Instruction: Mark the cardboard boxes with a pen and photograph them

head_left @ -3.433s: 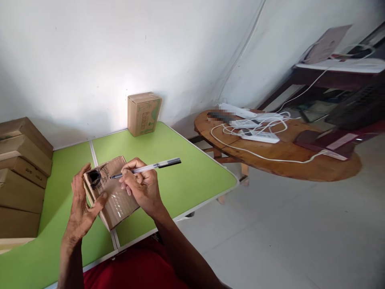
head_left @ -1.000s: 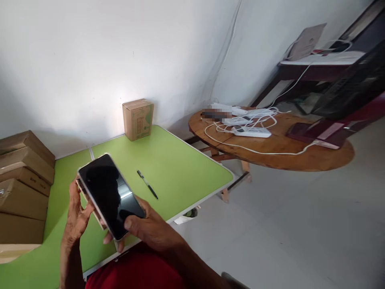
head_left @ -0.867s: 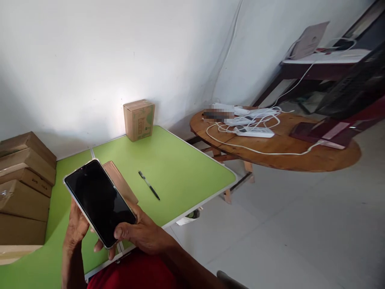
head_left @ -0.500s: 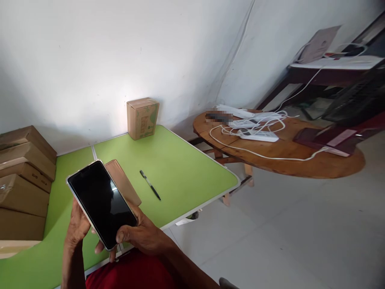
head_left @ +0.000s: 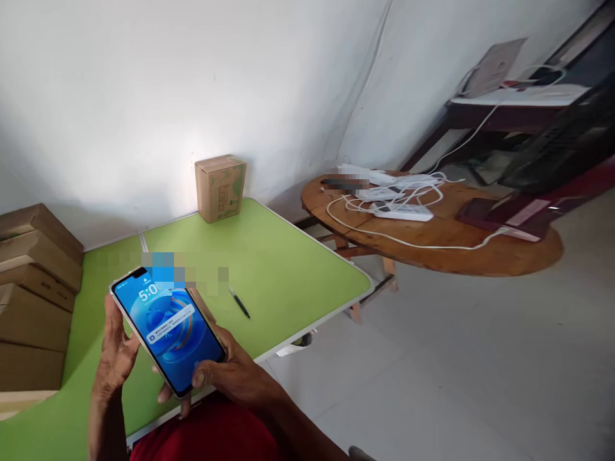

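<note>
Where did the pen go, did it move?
Yes. The pen left the right hand, which wrote with it earlier, and now lies on the green table, nearer the box at the wall.

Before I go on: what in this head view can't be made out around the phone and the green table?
- Small box under the phone: mostly hidden by it and by mosaic blur; only an edge shows.
- Phone's notification text: too small to read.
- Left hand fingers: behind the phone.
- Right hand palm: covered by the phone.
- Stacked cartons: cut off by the left edge.
- Item on the round table: blurred.
</note>
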`<state>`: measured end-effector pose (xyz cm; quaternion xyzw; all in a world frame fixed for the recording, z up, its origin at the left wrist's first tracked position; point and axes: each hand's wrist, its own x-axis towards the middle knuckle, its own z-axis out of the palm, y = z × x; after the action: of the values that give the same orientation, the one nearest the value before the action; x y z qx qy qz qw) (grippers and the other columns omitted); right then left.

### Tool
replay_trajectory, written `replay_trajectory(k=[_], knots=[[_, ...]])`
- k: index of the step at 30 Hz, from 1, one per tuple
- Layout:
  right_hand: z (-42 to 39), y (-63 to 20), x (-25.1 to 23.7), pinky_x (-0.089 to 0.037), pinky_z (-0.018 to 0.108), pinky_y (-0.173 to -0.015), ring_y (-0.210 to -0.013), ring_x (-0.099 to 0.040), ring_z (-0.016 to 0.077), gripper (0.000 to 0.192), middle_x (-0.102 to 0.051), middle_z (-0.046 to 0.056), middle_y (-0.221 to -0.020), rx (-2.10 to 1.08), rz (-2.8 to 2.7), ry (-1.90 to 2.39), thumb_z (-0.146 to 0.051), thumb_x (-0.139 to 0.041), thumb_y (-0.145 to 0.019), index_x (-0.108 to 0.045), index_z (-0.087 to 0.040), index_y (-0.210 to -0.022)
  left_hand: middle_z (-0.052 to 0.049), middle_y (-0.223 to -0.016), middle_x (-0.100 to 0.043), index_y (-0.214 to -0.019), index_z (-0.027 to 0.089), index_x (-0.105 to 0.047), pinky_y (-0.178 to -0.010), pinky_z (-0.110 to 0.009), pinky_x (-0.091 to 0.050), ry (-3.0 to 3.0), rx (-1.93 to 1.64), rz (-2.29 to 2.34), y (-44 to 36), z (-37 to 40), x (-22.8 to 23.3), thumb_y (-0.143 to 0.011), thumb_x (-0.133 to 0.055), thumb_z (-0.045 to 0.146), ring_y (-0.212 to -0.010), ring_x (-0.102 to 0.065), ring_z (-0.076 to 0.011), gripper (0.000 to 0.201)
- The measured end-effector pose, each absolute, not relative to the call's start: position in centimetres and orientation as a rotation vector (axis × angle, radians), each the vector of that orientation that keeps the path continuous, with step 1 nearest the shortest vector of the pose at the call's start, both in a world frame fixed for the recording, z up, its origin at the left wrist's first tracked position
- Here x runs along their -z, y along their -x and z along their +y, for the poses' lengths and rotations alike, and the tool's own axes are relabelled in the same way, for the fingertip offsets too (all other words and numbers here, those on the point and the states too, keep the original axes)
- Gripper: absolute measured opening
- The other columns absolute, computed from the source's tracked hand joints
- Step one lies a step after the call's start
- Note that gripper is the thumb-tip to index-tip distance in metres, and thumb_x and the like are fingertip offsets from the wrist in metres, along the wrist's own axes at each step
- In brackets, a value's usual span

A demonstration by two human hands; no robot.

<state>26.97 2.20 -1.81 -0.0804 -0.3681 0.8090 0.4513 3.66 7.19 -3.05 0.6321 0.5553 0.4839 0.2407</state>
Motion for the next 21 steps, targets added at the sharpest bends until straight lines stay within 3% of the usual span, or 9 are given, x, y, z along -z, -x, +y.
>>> replay_trajectory(k=[5,11,14,21], knots=[[3.4,-30.1,2.9,-0.070,0.034,-0.064,-0.088,-0.087,0.0297,0.064,-0.086,0.010,-0.100,-1.716,-0.895,0.338,-0.058,-0.100,-0.087,-0.072,-0.019,-0.129,-0.016,-0.166,-0.057,-0.164,0.032,-0.049,-0.127,-0.070,-0.048,-1.598,-1.264,1.492,-5.2,7.5,0.1,-0.081,-0.083,0.082,-0.154,-0.055,-0.0465,0.103],[7.3,-36.1,6.5,-0.062,0.027,-0.050,-0.073,-0.085,0.0265,0.074,-0.084,0.009,-0.095,-1.341,-0.729,0.758,-0.084,-0.091,-0.082,-0.073,-0.020,-0.114,-0.017,-0.165,-0.057,-0.162,0.032,-0.050,-0.128,-0.076,-0.044,-1.625,-1.249,1.554,-5.6,7.6,-0.5,-0.077,-0.080,0.088,-0.153,-0.053,-0.0501,0.107],[9.1,-38.5,8.3,-0.060,0.025,-0.049,-0.072,-0.084,0.0245,0.071,-0.084,0.008,-0.093,-1.238,-0.705,1.036,-0.081,-0.092,-0.081,-0.072,-0.019,-0.110,-0.017,-0.165,-0.057,-0.162,0.033,-0.049,-0.128,-0.077,-0.044,-1.632,-1.247,1.545,-5.6,7.6,-0.4,-0.078,-0.080,0.088,-0.155,-0.052,-0.0505,0.105],[11.2,-39.8,11.6,-0.062,0.027,-0.052,-0.075,-0.084,0.0256,0.043,-0.082,0.009,-0.086,-1.242,-0.691,1.350,-0.057,-0.084,-0.097,-0.072,-0.017,-0.108,-0.016,-0.168,-0.053,-0.165,0.037,-0.047,-0.130,-0.081,-0.042,-1.648,-1.240,1.491,-5.2,7.8,0.2,-0.083,-0.079,0.085,-0.156,-0.050,-0.0510,0.101]])
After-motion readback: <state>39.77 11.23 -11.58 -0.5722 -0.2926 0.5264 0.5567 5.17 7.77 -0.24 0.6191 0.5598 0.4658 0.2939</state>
